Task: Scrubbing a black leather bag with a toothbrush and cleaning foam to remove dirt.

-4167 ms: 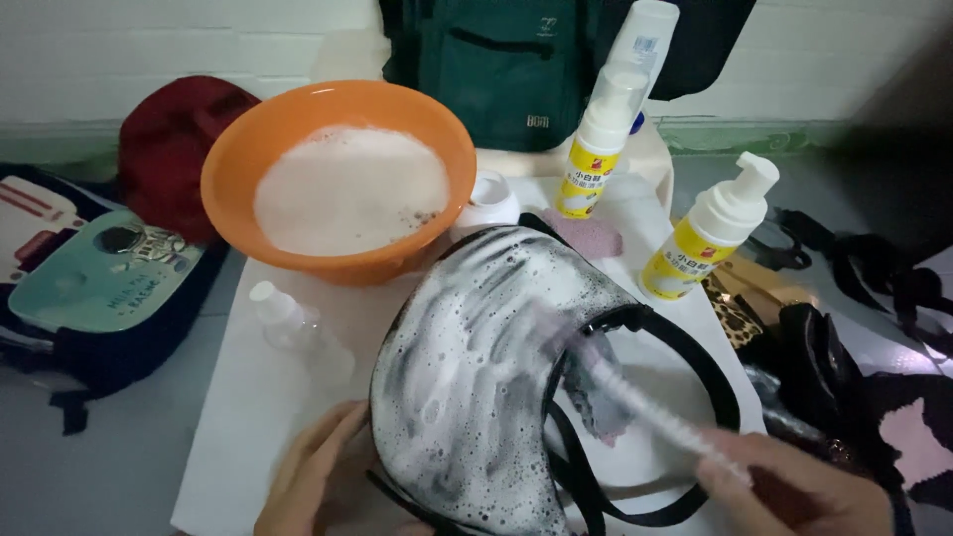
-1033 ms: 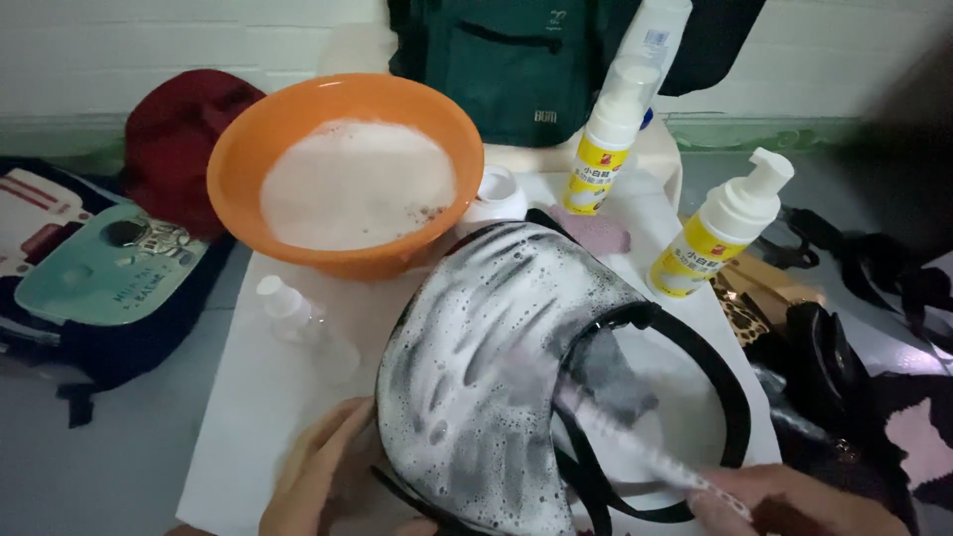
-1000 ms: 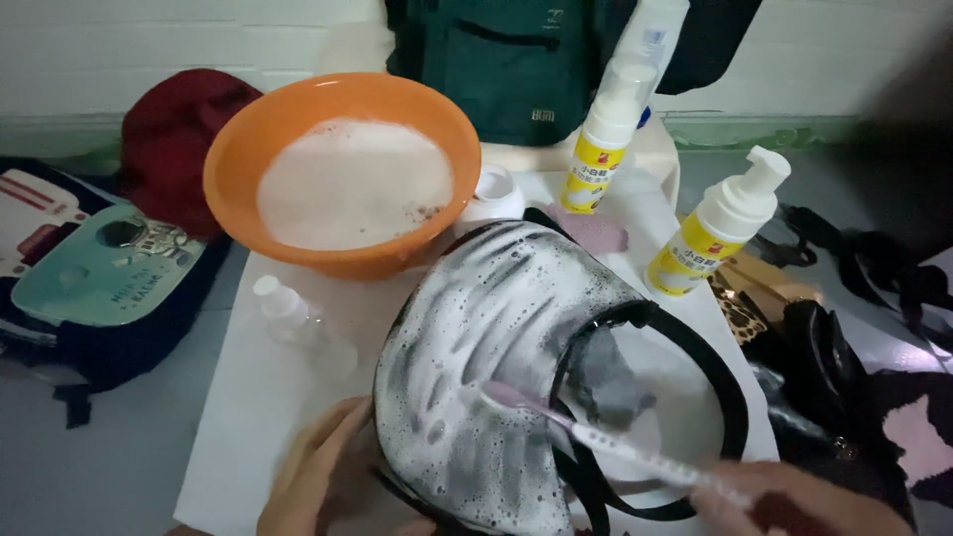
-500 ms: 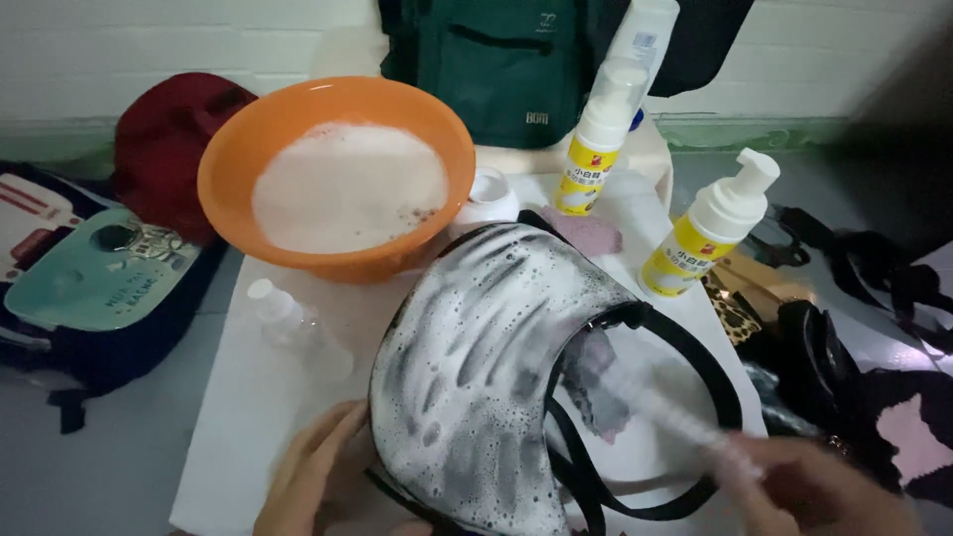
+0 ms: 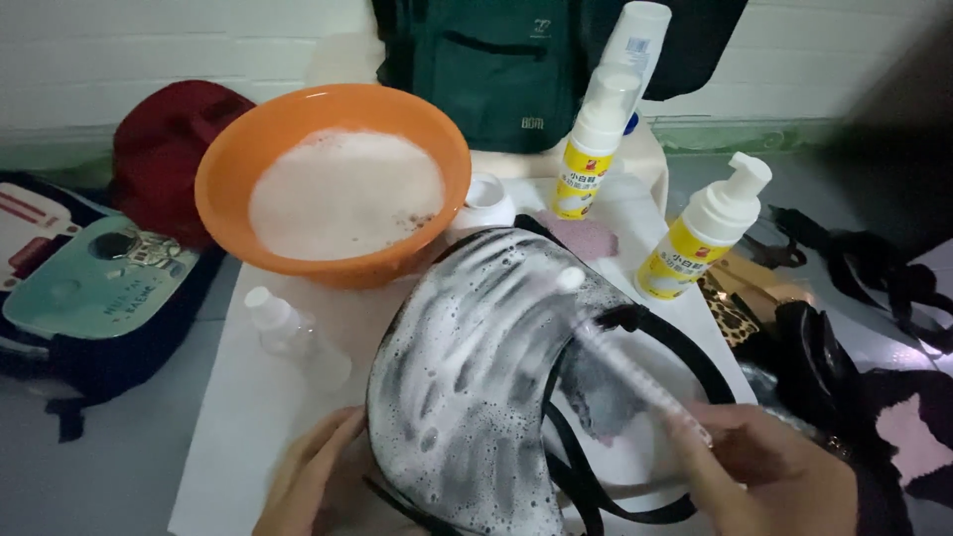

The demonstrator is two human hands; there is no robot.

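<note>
Right hand point(image 5: 769, 471): lower right of the view, fingers clenched around the handle of a slim white brush point(image 5: 635, 362). The brush runs up and to the left from the hand, its blurred head lying on the upper right of the bag's foamy face.

Left hand point(image 5: 313, 481): bottom edge, fingers curled against the lower left rim of the bag, steadying it; nothing else in its grasp.

Black bag point(image 5: 467, 387): centre of the white tabletop point(image 5: 248, 417), rounded, face up, covered in streaked soap lather. Its black straps point(image 5: 635, 496) loop out to the right, under the brush and beside the right hand.

Small clear bottle with white cap point(image 5: 283, 328): lying on the tabletop just left of the bag.

Orange basin point(image 5: 333, 189): behind the bag, filled with white suds, its front wall close to the bag's upper rim.

White cap or small jar point(image 5: 486, 199): between the basin and the bag's top.

Two foam pump bottles, yellow-labelled: one point(image 5: 591, 149) upright behind the bag, the other point(image 5: 700, 233) to its right.

Pink cloth point(image 5: 586, 236): flat between the two bottles.

Periphery: dark green bag point(image 5: 486, 69) at the back; red bag point(image 5: 164, 159) and teal-fronted backpack point(image 5: 94, 293) at left; dark bags point(image 5: 844, 367) at right.
</note>
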